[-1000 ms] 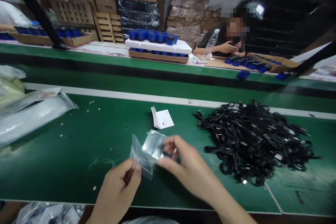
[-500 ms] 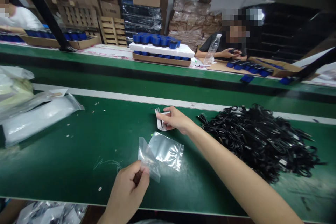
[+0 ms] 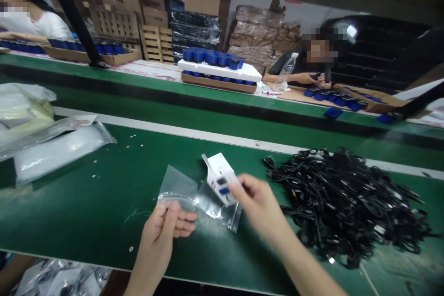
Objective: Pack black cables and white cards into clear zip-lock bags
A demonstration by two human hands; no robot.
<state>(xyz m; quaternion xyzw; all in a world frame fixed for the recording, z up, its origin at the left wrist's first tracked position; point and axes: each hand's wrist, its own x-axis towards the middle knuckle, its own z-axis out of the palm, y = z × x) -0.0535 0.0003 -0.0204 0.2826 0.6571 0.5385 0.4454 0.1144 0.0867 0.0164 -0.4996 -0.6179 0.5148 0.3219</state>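
Note:
My left hand [image 3: 168, 222] pinches the edge of a clear zip bag [image 3: 178, 182] between thumb and fingers, its other fingers stretched out. My right hand [image 3: 258, 201] grips a white folded leaflet [image 3: 222, 173] printed with small dark and blue pictures. The leaflet is tilted above a second clear zip bag [image 3: 211, 206], which lies on the green tabletop and is partly covered. Just right of my right hand is a heap of black cables [image 3: 333, 199].
White and yellowish plastic packages [image 3: 65, 148] lie at the left. Beyond a pale strip, blue round items [image 3: 211, 58] stand on a white foam tray. A person [image 3: 301, 74] sits across, near a plastic bottle [image 3: 287, 71]. Bagged items [image 3: 65, 280] are below the front edge.
My right hand has come nearer with the leaflet, which now shows its printed face. My left hand has shifted left and turned the bag, its fingers spreading. The view has moved slightly.

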